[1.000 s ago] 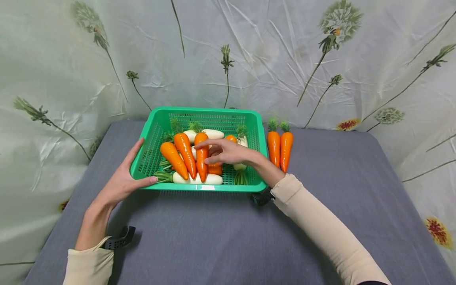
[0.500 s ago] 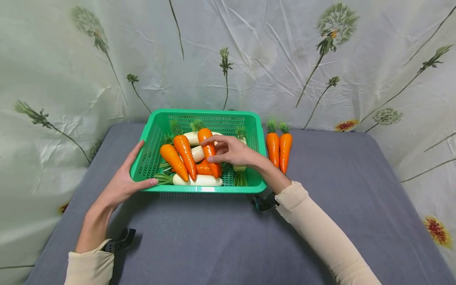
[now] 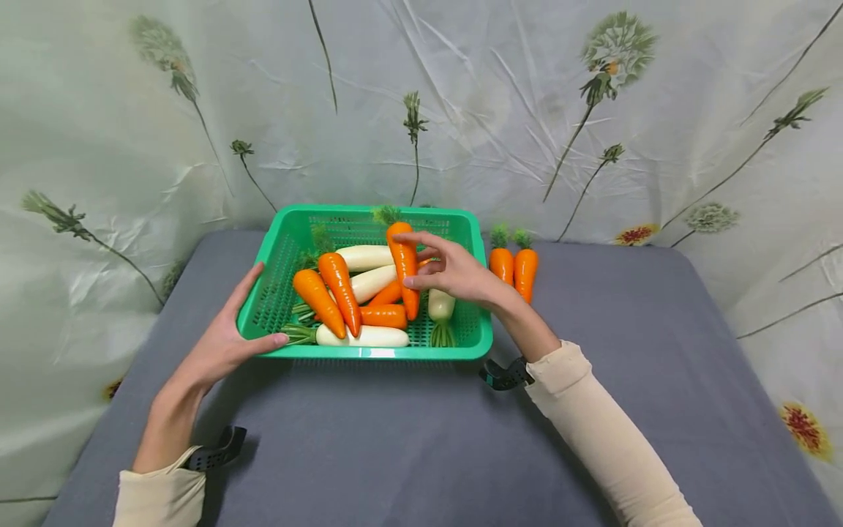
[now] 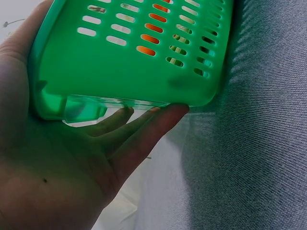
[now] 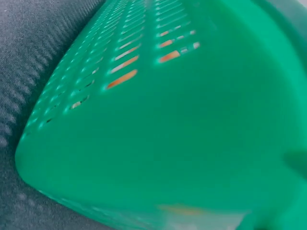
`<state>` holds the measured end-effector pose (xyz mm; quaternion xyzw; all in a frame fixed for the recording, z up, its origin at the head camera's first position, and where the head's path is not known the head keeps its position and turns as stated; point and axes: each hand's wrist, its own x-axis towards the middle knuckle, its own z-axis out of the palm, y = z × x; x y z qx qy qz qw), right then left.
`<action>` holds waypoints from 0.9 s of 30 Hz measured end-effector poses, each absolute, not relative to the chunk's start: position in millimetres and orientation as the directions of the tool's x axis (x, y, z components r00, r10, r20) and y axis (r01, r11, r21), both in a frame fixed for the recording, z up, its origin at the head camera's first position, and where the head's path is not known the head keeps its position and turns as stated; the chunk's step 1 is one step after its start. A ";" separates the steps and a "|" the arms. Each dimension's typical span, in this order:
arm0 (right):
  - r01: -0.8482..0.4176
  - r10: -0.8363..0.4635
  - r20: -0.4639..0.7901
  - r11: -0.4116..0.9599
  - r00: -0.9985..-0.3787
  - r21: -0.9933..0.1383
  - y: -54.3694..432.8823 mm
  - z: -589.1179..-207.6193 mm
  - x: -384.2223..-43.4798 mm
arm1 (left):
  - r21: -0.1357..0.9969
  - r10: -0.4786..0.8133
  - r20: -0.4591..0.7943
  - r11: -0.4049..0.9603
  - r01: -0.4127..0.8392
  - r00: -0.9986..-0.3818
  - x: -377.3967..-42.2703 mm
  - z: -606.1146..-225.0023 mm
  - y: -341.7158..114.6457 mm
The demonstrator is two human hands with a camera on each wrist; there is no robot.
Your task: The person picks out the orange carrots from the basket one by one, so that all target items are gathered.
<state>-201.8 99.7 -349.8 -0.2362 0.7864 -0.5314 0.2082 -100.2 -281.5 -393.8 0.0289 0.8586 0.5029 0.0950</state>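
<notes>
My right hand (image 3: pixel 457 272) pinches an orange carrot (image 3: pixel 402 252) with a green feathery top between thumb and fingers, holding it over a green plastic basket (image 3: pixel 421 353). The carrot's tip points toward me. My left hand (image 3: pixel 224 333) grips the basket's left front corner, its thumb on the rim. In the left wrist view the fingers (image 4: pixel 148 134) lie against the outside of the slotted wall. Inside, two carrots (image 3: pixel 338 282) lie side by side on the left, over a white radish (image 3: pixel 372 337). More white radishes and carrots are beneath and behind. The right wrist view shows mostly the basket's outer wall (image 5: pixel 158 148).
Two more carrots (image 3: pixel 525 272) lie side by side on the grey tablecloth (image 3: pixel 626 315), just right of the basket, partly behind the right forearm. A pale curtain (image 3: pixel 329 146) printed with dandelions hangs behind the table. A black band (image 3: pixel 507 375) is on the right wrist.
The right hand has lifted the carrot off the pile and drawn it rightward, uncovering carrots and a white radish beneath. The left hand keeps its place on the basket.
</notes>
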 end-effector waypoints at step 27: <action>-0.031 -0.515 -0.067 0.179 -0.855 -0.983 149.9 -340.4 -203.0 | 0.878 0.150 -0.111 0.478 -0.026 -0.982 -101.1 -395.0 -280.8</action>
